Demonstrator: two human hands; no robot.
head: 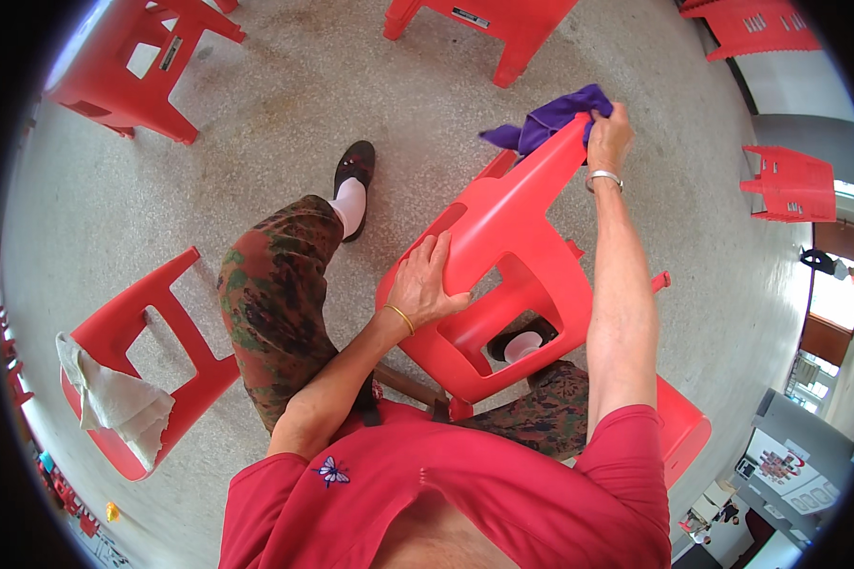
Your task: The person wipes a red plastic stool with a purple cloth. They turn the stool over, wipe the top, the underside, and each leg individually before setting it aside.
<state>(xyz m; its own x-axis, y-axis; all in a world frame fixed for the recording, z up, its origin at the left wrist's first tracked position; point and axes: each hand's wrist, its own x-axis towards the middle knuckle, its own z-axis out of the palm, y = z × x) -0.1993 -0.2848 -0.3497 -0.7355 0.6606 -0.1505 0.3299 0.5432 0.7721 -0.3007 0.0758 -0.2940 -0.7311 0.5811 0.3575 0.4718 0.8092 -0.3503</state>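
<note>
A red plastic stool (519,213) lies tipped on its side between my legs, its legs pointing away and to the right. My left hand (423,284) rests on it near the seat end, fingers spread on the plastic. At the far end of one stool leg, my right hand (608,139) grips a purple cloth (555,117) wrapped against the leg's tip. Part of the cloth hangs over to the left of the leg.
Another red stool (217,387) stands at the left with a whitish cloth (117,405) draped on it. More red stools (142,67) (484,28) stand ahead on the speckled floor. Stacked red stools (797,183) are at the right. A red stool (683,427) is partly hidden behind my right arm.
</note>
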